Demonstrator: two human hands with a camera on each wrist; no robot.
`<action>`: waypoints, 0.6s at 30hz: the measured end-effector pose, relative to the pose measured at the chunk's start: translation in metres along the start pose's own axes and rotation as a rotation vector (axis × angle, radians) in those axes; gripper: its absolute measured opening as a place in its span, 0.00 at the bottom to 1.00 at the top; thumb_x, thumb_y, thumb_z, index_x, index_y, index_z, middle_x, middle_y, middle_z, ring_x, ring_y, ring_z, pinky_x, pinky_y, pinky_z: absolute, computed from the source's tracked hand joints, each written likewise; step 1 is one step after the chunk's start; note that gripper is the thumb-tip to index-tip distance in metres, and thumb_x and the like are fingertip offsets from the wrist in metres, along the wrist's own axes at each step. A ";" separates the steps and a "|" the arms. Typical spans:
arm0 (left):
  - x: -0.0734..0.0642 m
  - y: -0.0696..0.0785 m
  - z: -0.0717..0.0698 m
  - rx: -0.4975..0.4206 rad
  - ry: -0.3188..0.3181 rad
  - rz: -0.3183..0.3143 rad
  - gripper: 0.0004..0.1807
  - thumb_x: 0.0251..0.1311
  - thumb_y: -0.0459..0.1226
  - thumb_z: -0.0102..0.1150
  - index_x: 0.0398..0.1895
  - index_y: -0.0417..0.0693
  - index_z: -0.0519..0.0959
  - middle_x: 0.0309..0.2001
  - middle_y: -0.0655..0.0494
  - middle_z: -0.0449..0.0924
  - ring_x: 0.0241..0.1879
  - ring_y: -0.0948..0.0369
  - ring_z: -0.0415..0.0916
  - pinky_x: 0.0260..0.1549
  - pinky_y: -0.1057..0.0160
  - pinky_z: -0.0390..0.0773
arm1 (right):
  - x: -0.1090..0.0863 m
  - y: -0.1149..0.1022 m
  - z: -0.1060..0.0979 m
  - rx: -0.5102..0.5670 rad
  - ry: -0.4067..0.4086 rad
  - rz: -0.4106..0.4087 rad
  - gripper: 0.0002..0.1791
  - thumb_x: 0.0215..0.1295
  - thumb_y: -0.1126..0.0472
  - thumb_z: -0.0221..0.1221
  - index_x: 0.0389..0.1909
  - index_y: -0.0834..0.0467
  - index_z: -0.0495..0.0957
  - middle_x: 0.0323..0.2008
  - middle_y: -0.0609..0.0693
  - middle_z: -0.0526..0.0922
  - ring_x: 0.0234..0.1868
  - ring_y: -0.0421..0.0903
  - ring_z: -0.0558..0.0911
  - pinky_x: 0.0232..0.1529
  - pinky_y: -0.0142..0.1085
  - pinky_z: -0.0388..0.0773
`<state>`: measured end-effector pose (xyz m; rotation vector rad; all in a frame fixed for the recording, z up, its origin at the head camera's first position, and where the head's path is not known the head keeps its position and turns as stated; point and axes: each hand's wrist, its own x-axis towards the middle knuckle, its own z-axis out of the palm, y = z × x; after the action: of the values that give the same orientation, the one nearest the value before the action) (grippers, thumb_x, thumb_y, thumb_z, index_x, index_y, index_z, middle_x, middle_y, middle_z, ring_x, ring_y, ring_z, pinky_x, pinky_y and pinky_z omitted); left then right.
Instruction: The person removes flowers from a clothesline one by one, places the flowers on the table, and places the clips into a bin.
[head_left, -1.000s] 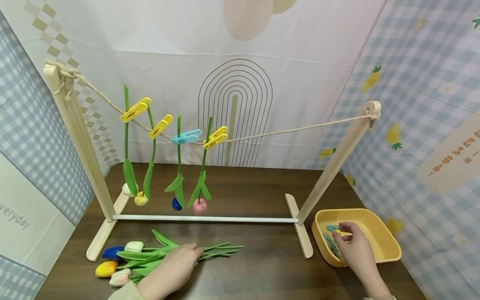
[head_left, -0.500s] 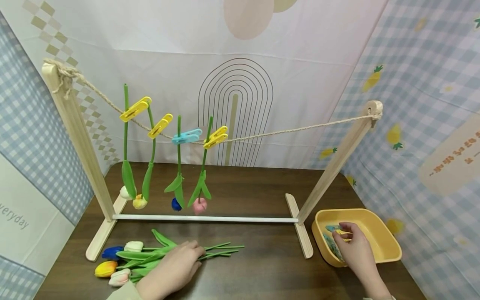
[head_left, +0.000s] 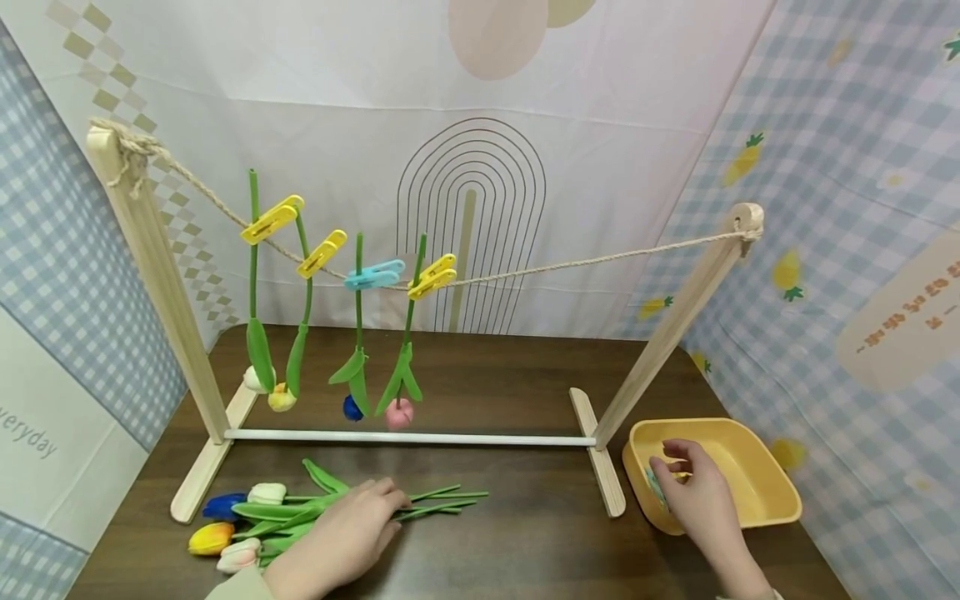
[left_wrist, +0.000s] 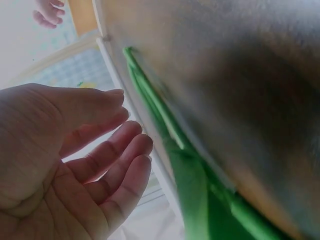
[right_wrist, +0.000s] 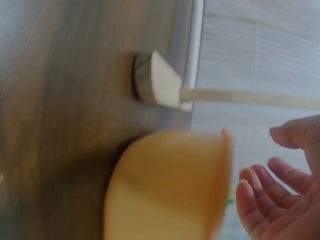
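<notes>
Currently L hand [head_left: 348,533] over tulips [head_left: 288,510], R hand [head_left: 697,493] over yellow bin [head_left: 759,482]; both relaxed & unclamped.

One high view, two sideways

From the head we look forward and down on the surface [head_left: 525,554] and whole wooden frame [head_left: 676,329], left hand [head_left: 348,533] at seven o'clock, right hand [head_left: 697,493] at four. At the left wrist we ride sideways, close to that hand and green stems [left_wrist: 162,111] the head also sees, the right hand far off between ten and eleven. At the right wrist, also sideways, we sit near the yellow tub [right_wrist: 165,187], at six o'clock and in the head view too.
</notes>
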<state>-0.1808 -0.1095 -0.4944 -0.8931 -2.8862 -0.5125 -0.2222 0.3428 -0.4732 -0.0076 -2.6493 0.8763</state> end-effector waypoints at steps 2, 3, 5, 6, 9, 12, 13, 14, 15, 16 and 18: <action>0.000 0.000 -0.005 0.004 0.018 0.003 0.11 0.53 0.36 0.68 0.40 0.45 0.82 0.36 0.59 0.76 0.37 0.58 0.75 0.38 0.55 0.77 | 0.000 -0.007 0.003 0.003 0.006 -0.045 0.18 0.64 0.58 0.63 0.50 0.65 0.75 0.45 0.58 0.81 0.37 0.48 0.81 0.32 0.30 0.78; 0.001 0.000 -0.008 0.006 0.032 0.005 0.11 0.53 0.36 0.68 0.40 0.45 0.82 0.36 0.59 0.77 0.37 0.58 0.75 0.38 0.56 0.77 | 0.000 -0.012 0.004 0.005 0.010 -0.067 0.18 0.63 0.58 0.64 0.49 0.64 0.76 0.44 0.57 0.82 0.36 0.47 0.81 0.32 0.32 0.79; 0.003 0.002 -0.015 -0.002 0.055 0.007 0.12 0.53 0.35 0.68 0.41 0.45 0.82 0.37 0.59 0.77 0.38 0.59 0.75 0.39 0.56 0.77 | 0.001 -0.022 0.007 0.003 0.015 -0.111 0.17 0.62 0.58 0.65 0.47 0.63 0.77 0.42 0.55 0.83 0.35 0.46 0.81 0.33 0.35 0.79; 0.004 0.002 -0.018 -0.006 0.073 0.011 0.12 0.53 0.35 0.68 0.42 0.45 0.82 0.38 0.59 0.78 0.38 0.59 0.75 0.39 0.57 0.78 | 0.002 -0.028 0.009 0.003 0.013 -0.133 0.16 0.62 0.57 0.65 0.46 0.62 0.77 0.41 0.54 0.83 0.35 0.45 0.81 0.34 0.38 0.80; 0.008 0.005 -0.028 -0.026 0.130 0.022 0.13 0.54 0.35 0.68 0.43 0.45 0.82 0.40 0.59 0.78 0.40 0.61 0.75 0.40 0.58 0.78 | 0.005 -0.047 0.011 0.006 0.007 -0.204 0.16 0.62 0.57 0.66 0.46 0.60 0.77 0.39 0.50 0.82 0.35 0.45 0.81 0.35 0.42 0.79; 0.014 0.007 -0.038 -0.038 0.227 0.046 0.14 0.55 0.37 0.68 0.45 0.49 0.82 0.41 0.61 0.78 0.42 0.63 0.75 0.42 0.59 0.78 | 0.010 -0.070 0.011 0.021 0.007 -0.296 0.16 0.60 0.59 0.67 0.47 0.59 0.77 0.36 0.46 0.81 0.34 0.43 0.80 0.34 0.38 0.78; 0.016 0.008 -0.041 -0.048 0.266 0.055 0.14 0.55 0.37 0.68 0.46 0.50 0.82 0.42 0.62 0.78 0.42 0.64 0.75 0.42 0.60 0.78 | 0.011 -0.079 0.011 0.030 0.010 -0.326 0.17 0.59 0.59 0.68 0.47 0.58 0.77 0.36 0.44 0.80 0.34 0.42 0.79 0.34 0.36 0.77; 0.018 0.009 -0.044 -0.064 0.310 0.069 0.14 0.55 0.37 0.68 0.46 0.50 0.82 0.42 0.62 0.78 0.43 0.64 0.75 0.42 0.59 0.77 | 0.012 -0.088 0.011 0.034 0.015 -0.358 0.17 0.58 0.59 0.69 0.47 0.58 0.77 0.35 0.44 0.79 0.33 0.41 0.79 0.33 0.34 0.77; 0.020 0.010 -0.047 -0.081 0.361 0.086 0.15 0.55 0.37 0.68 0.47 0.51 0.81 0.43 0.62 0.78 0.44 0.63 0.75 0.43 0.59 0.77 | 0.013 -0.097 0.011 0.040 0.020 -0.387 0.18 0.57 0.59 0.69 0.47 0.57 0.77 0.35 0.43 0.79 0.33 0.40 0.78 0.32 0.33 0.76; 0.022 0.011 -0.050 -0.098 0.407 0.104 0.15 0.55 0.37 0.68 0.47 0.51 0.81 0.45 0.61 0.78 0.46 0.63 0.75 0.45 0.58 0.77 | 0.015 -0.106 0.011 0.046 0.022 -0.418 0.18 0.57 0.59 0.69 0.47 0.56 0.77 0.36 0.42 0.78 0.34 0.39 0.77 0.32 0.33 0.76; 0.025 0.014 -0.058 -0.149 0.489 0.139 0.16 0.56 0.36 0.67 0.49 0.51 0.80 0.47 0.60 0.77 0.49 0.60 0.75 0.47 0.58 0.76 | 0.017 -0.126 0.011 0.065 0.025 -0.487 0.18 0.57 0.59 0.69 0.47 0.56 0.77 0.37 0.43 0.78 0.36 0.38 0.77 0.33 0.34 0.77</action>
<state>-0.1951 -0.1047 -0.4318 -0.8365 -2.3543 -0.8099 -0.2289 0.2368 -0.4027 0.6090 -2.4300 0.7820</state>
